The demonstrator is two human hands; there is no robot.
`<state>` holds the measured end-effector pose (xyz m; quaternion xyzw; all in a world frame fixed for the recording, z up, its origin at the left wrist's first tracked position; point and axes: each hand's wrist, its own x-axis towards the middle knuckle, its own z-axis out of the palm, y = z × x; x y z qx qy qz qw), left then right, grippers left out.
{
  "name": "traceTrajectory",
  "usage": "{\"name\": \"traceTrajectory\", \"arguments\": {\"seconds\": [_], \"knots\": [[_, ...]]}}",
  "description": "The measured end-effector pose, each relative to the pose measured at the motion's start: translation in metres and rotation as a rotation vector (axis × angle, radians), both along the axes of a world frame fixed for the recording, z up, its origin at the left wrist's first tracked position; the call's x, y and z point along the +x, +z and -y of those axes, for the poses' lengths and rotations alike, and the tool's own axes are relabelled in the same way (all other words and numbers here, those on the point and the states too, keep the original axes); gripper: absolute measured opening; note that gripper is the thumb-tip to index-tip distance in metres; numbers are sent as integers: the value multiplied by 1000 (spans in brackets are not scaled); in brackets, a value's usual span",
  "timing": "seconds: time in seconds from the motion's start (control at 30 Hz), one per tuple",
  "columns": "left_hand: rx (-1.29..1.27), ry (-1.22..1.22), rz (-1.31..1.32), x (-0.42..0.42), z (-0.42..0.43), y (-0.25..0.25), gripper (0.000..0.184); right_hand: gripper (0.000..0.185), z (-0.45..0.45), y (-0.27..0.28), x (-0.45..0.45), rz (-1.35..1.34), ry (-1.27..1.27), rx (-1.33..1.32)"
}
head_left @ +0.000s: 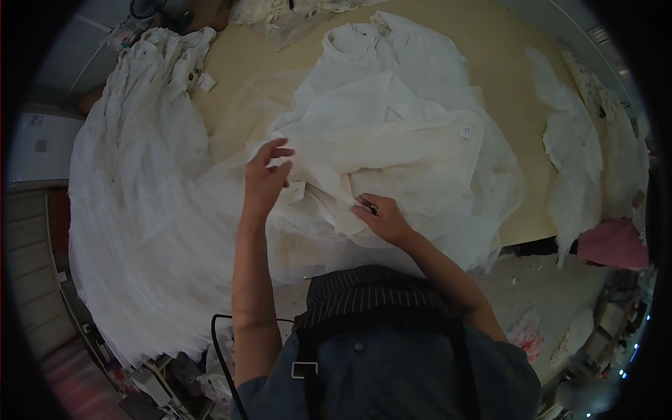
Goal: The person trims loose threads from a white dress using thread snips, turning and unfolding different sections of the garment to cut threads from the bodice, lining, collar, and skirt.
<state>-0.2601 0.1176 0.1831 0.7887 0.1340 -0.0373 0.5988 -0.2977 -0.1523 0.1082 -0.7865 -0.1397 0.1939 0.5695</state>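
Observation:
White sheer garments lie in layers on the table, with a cream-white fabric piece on top, bearing a small printed label. Over the left end of this cloth, my left hand is raised with its fingers bent and apart, nothing visible between them. My right hand is closed around a small dark tool, mostly hidden by the fingers, so its kind is unclear. Its fingertips rest at a narrow strip of the white cloth. A small white tag lies between the hands.
A long heap of gathered white tulle hangs over the table's left side. The tan tabletop shows behind. More white pieces drape at the right, near a pink cloth. A black fan stands at the far left.

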Motion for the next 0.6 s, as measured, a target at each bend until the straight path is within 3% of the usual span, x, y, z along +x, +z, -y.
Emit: {"name": "traceTrajectory", "arguments": {"seconds": [0.07,0.13,0.27,0.4,0.6], "knots": [[-170,-314,-100,-21,32,18,53,21,8,22,6,-120,41,67],[29,-426,121,-34,56,7,56,22,11,44,11,-170,76,137],[243,-260,133,-41,67,-5,42,18,21,81,18,-211,7,131],[13,-175,-58,-45,63,33,13,12,33,100,20,-127,-105,136],[-192,-173,-86,-50,60,48,14,11,42,98,24,-54,-116,228]]}}
